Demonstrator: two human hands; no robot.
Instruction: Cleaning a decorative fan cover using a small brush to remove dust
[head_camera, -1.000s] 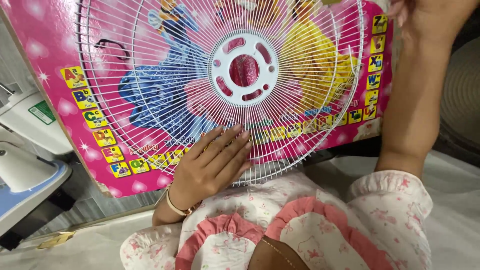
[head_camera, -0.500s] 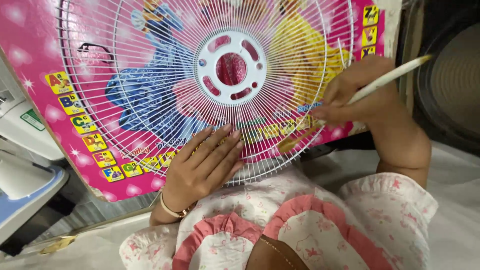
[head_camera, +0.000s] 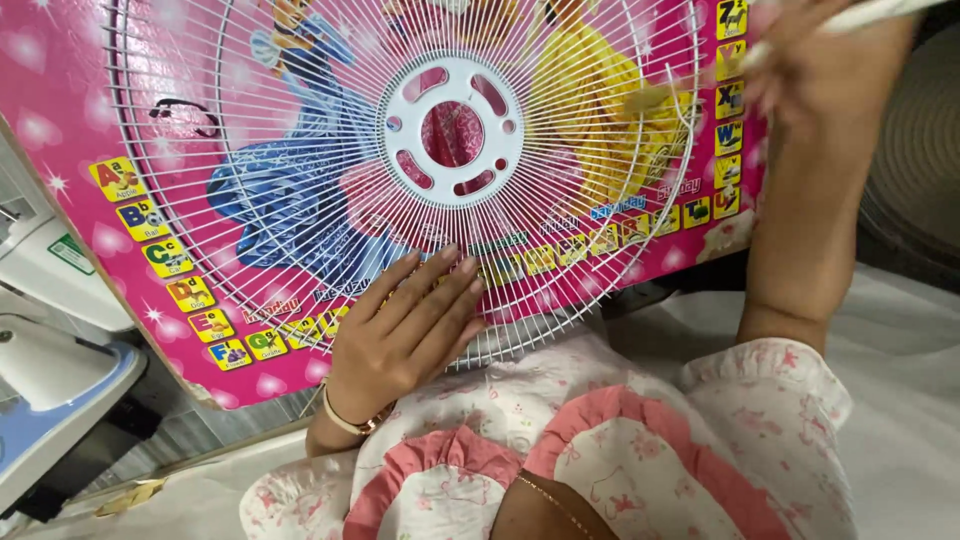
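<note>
A round white wire fan grille (head_camera: 395, 140) with a white plastic hub lies on a pink picture board (head_camera: 60, 90) printed with cartoon figures and yellow alphabet tiles. My left hand (head_camera: 405, 325), with a gold bangle on its wrist, rests flat with fingers spread on the grille's near rim. My right hand (head_camera: 815, 70) is raised at the grille's upper right edge and looks blurred. It grips a thin white-handled brush (head_camera: 880, 12). The brush's yellowish tip (head_camera: 650, 97) lies on the wires at the right side of the grille.
A white and blue appliance (head_camera: 50, 370) stands at the left, close to the board's corner. White cloth (head_camera: 900, 400) covers the surface at the right. A dark round object (head_camera: 920, 170) sits behind my right arm. My floral sleeves fill the bottom of the view.
My right hand came down with the brush onto the grille's lower right wires, then rose to the upper right. The brush tip moved up with it. My left hand stayed put.
</note>
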